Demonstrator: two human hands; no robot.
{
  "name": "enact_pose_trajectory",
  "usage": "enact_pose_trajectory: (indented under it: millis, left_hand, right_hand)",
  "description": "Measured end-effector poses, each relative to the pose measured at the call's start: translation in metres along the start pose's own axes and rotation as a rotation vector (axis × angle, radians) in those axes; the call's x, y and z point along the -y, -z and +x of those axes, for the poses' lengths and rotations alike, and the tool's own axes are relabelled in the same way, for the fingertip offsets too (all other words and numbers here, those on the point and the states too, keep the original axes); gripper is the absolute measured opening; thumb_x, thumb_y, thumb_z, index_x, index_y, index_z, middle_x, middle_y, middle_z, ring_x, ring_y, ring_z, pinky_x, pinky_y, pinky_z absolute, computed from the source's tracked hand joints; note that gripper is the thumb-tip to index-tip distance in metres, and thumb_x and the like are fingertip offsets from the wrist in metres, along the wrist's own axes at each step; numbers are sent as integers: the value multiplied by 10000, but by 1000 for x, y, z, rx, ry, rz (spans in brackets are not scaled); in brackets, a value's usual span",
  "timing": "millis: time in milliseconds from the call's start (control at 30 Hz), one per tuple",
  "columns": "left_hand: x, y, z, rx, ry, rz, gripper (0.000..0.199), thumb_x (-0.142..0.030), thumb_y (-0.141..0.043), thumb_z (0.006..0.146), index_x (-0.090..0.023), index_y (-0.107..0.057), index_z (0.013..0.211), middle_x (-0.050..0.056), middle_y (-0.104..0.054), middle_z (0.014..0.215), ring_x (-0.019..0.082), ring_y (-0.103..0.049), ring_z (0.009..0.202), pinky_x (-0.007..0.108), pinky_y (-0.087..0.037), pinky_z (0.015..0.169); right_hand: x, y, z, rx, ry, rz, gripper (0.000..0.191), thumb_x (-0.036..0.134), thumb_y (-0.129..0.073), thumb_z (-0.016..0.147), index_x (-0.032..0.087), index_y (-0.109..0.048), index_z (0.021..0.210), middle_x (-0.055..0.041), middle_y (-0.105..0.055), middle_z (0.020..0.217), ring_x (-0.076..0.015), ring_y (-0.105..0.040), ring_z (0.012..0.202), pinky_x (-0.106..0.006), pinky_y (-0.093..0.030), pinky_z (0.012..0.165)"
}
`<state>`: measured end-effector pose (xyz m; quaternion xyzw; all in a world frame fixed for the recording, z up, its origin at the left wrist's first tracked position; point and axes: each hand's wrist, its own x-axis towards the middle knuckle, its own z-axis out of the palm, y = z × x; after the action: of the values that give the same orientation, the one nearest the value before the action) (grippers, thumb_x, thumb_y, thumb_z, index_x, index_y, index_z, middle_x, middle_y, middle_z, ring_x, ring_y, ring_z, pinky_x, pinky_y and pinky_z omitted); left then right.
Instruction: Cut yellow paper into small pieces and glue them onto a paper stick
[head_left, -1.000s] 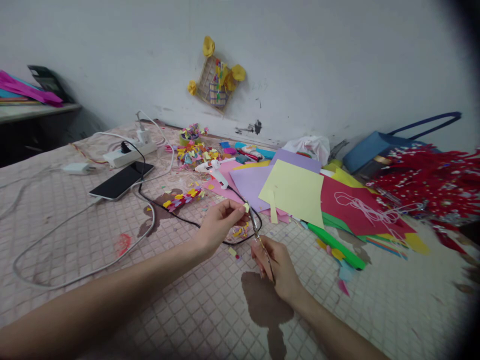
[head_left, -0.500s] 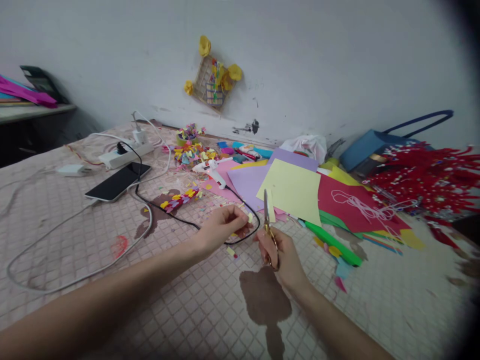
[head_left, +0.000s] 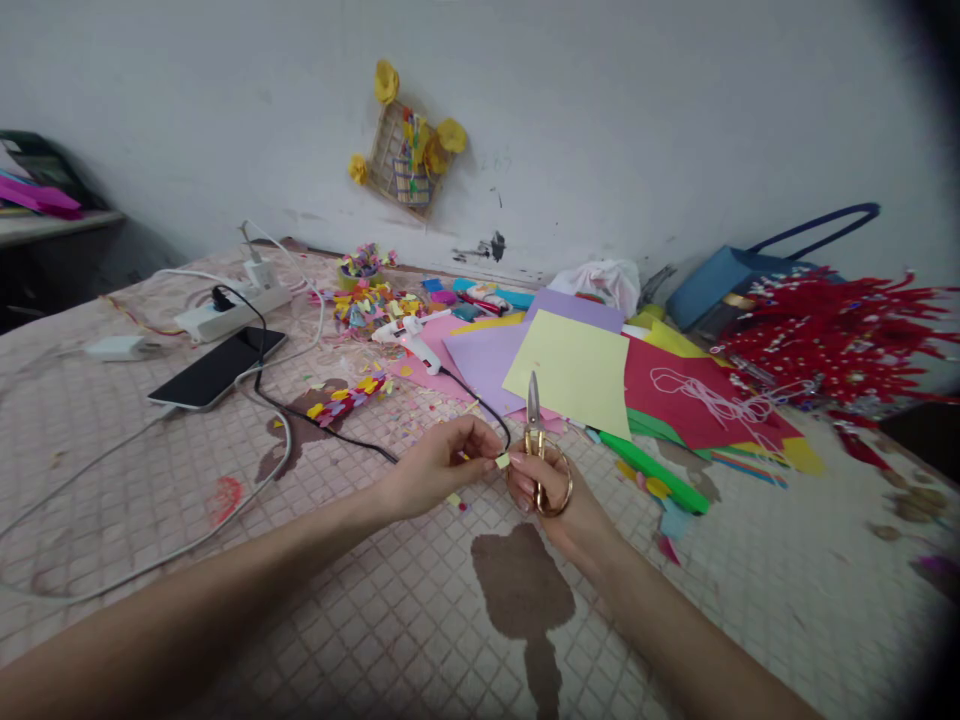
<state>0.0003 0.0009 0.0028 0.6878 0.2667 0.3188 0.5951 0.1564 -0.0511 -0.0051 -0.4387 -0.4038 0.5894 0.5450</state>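
Observation:
My left hand (head_left: 448, 465) pinches a small pale yellow piece of paper (head_left: 502, 461) between thumb and fingertips. Close beside it, my right hand (head_left: 551, 485) is closed around the gold handles of a pair of scissors (head_left: 534, 425), whose blades point up and away from me and look shut. My right fingertips come up to the paper piece; whether they touch it I cannot tell. Just beyond both hands lies a large pale yellow sheet of paper (head_left: 574, 370). The black cord of a white glue gun (head_left: 412, 340) runs behind my left hand.
Left on the table are a tablet (head_left: 220, 368), a power strip (head_left: 232, 312) and looping cables. Paper scraps (head_left: 375, 305) pile up at the back. To the right lie red paper (head_left: 675, 390), a green strip (head_left: 660, 475), a red beaded bunch (head_left: 832, 340) and a blue bag (head_left: 712, 285).
My hands have come together, with the scissors turned in my right hand so both gold handle loops show. The view has shifted slightly to the right.

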Motion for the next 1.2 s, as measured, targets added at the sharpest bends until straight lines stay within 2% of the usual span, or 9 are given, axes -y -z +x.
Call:
enact_pose_trajectory:
  millis: [100,200,267,367,467,600,733,1033,1200]
  left_hand:
    - [0,1,-1,-17,-75,128,128,-218,-586,748,-129,-565,838,42,-563,835,108,-513,724,237,-416,654]
    - [1,1,0,-26,-71,121,119,-237,-579,759,-123,-574,793,49,-564,821,121,-519,736,248,-415,664]
    - [1,1,1,-21,-20,39,152,-266,-587,756,-119,-560,784,45,-568,777,120,-522,708,246,-410,636]
    - [1,3,2,-12,50,-102,196,-304,-598,749,-120,-538,777,18,-556,699,96,-500,632,228,-388,586]
    - [0,3,3,-3,73,-152,218,-321,-608,738,-118,-541,781,-3,-535,662,76,-467,584,214,-366,559]
    - [0,3,3,15,86,-66,210,-313,-609,726,-119,-554,783,-14,-519,640,75,-448,568,204,-341,525]
    - [2,3,2,12,68,11,186,-298,-598,725,-121,-552,763,3,-544,680,84,-467,600,210,-353,545]
    - [6,4,4,26,111,-88,186,-300,-584,738,-119,-546,756,-8,-522,623,78,-454,567,204,-340,527]
    - [2,5,3,45,101,-47,175,-285,-574,742,-113,-549,766,-10,-514,628,73,-439,559,202,-325,517]
  right_hand:
    - [-2,1,2,70,-70,109,201,241,-585,728,175,-442,603,84,-342,451,-56,-310,385,-203,-232,401]
    - [-4,1,1,112,-102,123,208,257,-585,736,171,-448,606,86,-332,448,-51,-289,382,-197,-224,394]
    - [-4,0,0,89,-92,60,244,294,-573,759,171,-438,597,79,-345,453,-54,-301,388,-197,-235,396]
    - [-2,1,-1,-15,-37,-98,261,338,-559,785,171,-451,617,70,-381,460,-57,-325,401,-193,-252,399]
    - [-1,3,-2,-78,15,-230,225,357,-572,783,171,-496,681,67,-407,481,-57,-356,416,-185,-272,404]
    - [2,4,-3,-53,37,-350,216,381,-572,776,168,-545,758,63,-424,498,-62,-384,422,-186,-286,405]
    - [5,2,-3,-16,64,-442,201,355,-574,765,159,-546,725,58,-423,513,-65,-390,434,-182,-305,415]
    - [4,3,-5,46,56,-483,180,328,-547,776,168,-514,699,59,-418,515,-69,-394,421,-182,-315,401]
    - [5,4,-4,41,35,-468,223,369,-515,799,170,-496,701,61,-419,511,-66,-392,420,-177,-304,395]
